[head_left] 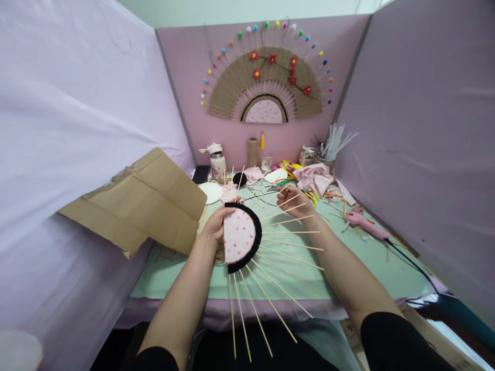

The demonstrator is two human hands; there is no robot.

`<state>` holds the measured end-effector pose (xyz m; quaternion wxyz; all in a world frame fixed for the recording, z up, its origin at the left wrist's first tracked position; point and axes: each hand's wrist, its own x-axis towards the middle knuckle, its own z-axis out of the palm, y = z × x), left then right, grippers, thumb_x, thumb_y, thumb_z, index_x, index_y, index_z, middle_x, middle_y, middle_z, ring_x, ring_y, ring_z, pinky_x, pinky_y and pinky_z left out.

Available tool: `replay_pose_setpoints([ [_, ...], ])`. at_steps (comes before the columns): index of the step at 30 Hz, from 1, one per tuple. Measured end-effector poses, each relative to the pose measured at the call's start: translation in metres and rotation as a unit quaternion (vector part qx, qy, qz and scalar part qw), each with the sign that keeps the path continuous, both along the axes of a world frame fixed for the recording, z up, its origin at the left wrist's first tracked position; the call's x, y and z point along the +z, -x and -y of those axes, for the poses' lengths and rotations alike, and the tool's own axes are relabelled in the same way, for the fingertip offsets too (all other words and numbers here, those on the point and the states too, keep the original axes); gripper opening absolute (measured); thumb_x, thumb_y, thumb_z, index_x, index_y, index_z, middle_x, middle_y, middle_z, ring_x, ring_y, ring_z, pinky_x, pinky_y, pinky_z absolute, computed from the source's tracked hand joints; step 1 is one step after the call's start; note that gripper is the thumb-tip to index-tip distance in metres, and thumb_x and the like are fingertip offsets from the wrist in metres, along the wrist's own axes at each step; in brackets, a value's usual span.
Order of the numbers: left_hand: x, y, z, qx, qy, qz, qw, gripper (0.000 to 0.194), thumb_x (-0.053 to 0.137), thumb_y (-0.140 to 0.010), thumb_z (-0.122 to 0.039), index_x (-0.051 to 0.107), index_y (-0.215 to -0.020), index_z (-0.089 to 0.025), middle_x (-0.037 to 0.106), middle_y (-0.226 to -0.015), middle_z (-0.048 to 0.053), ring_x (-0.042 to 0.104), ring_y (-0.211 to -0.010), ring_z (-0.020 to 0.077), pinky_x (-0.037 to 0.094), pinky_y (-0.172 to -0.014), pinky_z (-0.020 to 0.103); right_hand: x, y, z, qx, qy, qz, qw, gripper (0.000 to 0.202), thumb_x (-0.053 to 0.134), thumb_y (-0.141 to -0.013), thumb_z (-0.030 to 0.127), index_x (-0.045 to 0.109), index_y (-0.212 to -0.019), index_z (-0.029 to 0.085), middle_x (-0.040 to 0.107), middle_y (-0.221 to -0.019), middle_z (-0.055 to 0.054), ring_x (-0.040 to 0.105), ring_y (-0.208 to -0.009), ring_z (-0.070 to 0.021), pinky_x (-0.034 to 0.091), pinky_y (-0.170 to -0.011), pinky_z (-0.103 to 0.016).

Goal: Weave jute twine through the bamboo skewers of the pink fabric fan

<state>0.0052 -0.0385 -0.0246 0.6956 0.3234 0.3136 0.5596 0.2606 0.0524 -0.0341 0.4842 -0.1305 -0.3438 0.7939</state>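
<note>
Pink half-disc (240, 234) gripped by left hand (216, 224), sticks (290, 232) splayed.
Right hand (294, 200) curled, hold unclear; its forearm (342, 257) could bump and snap sticks.

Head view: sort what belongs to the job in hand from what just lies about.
Belongs:
spotted half-circle with black trim and sticks, in the left hand; right hand near the sticks
glue gun, probably, though set down

Seemingly just lying about:
bottle
brown tube
large cardboard sheet
</note>
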Motion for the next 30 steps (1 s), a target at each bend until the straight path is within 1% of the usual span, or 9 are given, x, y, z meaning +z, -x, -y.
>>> replay_pose_setpoints([
  [4,0.001,0.001,0.000,0.018,0.007,0.025,0.999,0.053,0.055,-0.068,-0.001,0.056,-0.120,-0.013,0.072,-0.089,0.006,0.068,-0.074,0.0158,0.053,-0.075,0.027,-0.002,0.007,0.003,0.019,0.002,0.034,0.999,0.009,0.061,-0.072,0.020,0.052,-0.073,0.021,0.060,-0.064,0.004,0.055,-0.056,-0.0087,0.045,-0.057,-0.022],
  [7,0.004,-0.002,0.001,0.020,0.014,0.051,0.998,0.055,0.052,-0.070,-0.001,0.053,-0.124,-0.014,0.072,-0.091,0.006,0.069,-0.078,0.0171,0.052,-0.079,0.029,-0.006,0.013,0.006,0.052,0.018,0.128,0.990,0.013,0.065,-0.070,0.019,0.051,-0.070,0.020,0.057,-0.056,0.004,0.051,-0.049,-0.0086,0.042,-0.050,-0.021],
  [9,0.006,-0.003,0.002,0.015,0.022,0.070,0.997,0.052,0.051,-0.071,-0.002,0.055,-0.122,-0.014,0.072,-0.089,0.006,0.069,-0.077,0.0176,0.052,-0.079,0.031,-0.010,0.018,0.012,0.093,0.016,0.192,0.977,0.014,0.067,-0.068,0.017,0.053,-0.070,0.018,0.055,-0.053,0.005,0.051,-0.047,-0.0087,0.040,-0.047,-0.021],
  [13,0.003,-0.003,0.002,0.007,0.047,0.084,0.995,0.036,0.051,-0.071,-0.002,0.063,-0.103,-0.010,0.072,-0.083,0.008,0.069,-0.072,0.0194,0.053,-0.079,0.033,-0.011,0.026,0.030,0.204,-0.001,0.241,0.949,0.020,0.073,-0.065,0.011,0.059,-0.079,0.015,0.059,-0.062,0.003,0.059,-0.055,-0.0099,0.045,-0.053,-0.021],
  [16,-0.003,0.000,0.000,0.006,0.084,0.072,0.994,0.022,0.052,-0.071,-0.003,0.064,-0.089,-0.008,0.072,-0.074,0.009,0.069,-0.067,0.0195,0.054,-0.074,0.032,-0.006,0.029,0.039,0.241,-0.006,0.241,0.940,0.022,0.074,-0.065,0.011,0.061,-0.083,0.013,0.063,-0.071,0.000,0.062,-0.063,-0.0110,0.048,-0.061,-0.023],
  [19,-0.005,0.002,0.000,0.002,0.076,0.077,0.994,0.023,0.052,-0.072,-0.004,0.063,-0.092,-0.008,0.072,-0.077,0.009,0.069,-0.070,0.0197,0.054,-0.076,0.033,-0.002,0.027,0.038,0.230,-0.008,0.237,0.944,0.022,0.075,-0.064,0.012,0.060,-0.080,0.013,0.062,-0.065,0.001,0.061,-0.057,-0.0100,0.047,-0.055,-0.022],
  [22,-0.002,0.000,0.003,-0.009,0.029,0.097,0.995,0.038,0.051,-0.072,-0.004,0.060,-0.108,-0.011,0.072,-0.091,0.009,0.069,-0.082,0.0214,0.051,-0.085,0.037,-0.001,0.021,0.031,0.205,-0.026,0.226,0.952,0.021,0.076,-0.064,0.015,0.059,-0.076,0.014,0.058,-0.057,0.003,0.058,-0.051,-0.0101,0.044,-0.049,-0.021],
  [25,0.003,-0.003,0.007,-0.025,0.003,0.112,0.993,0.049,0.049,-0.072,-0.005,0.054,-0.120,-0.015,0.070,-0.104,0.009,0.066,-0.096,0.0242,0.046,-0.093,0.043,-0.002,0.014,0.025,0.176,-0.030,0.197,0.964,0.018,0.074,-0.066,0.018,0.059,-0.076,0.014,0.059,-0.058,0.003,0.059,-0.054,-0.0098,0.046,-0.052,-0.020],
  [30,0.006,-0.003,0.010,-0.027,0.012,0.122,0.992,0.046,0.048,-0.072,-0.005,0.056,-0.116,-0.011,0.068,-0.107,0.011,0.065,-0.096,0.0257,0.046,-0.093,0.043,-0.006,0.007,0.019,0.140,-0.020,0.173,0.975,0.018,0.072,-0.067,0.016,0.058,-0.079,0.015,0.063,-0.063,0.002,0.061,-0.058,-0.0093,0.047,-0.057,-0.020],
])
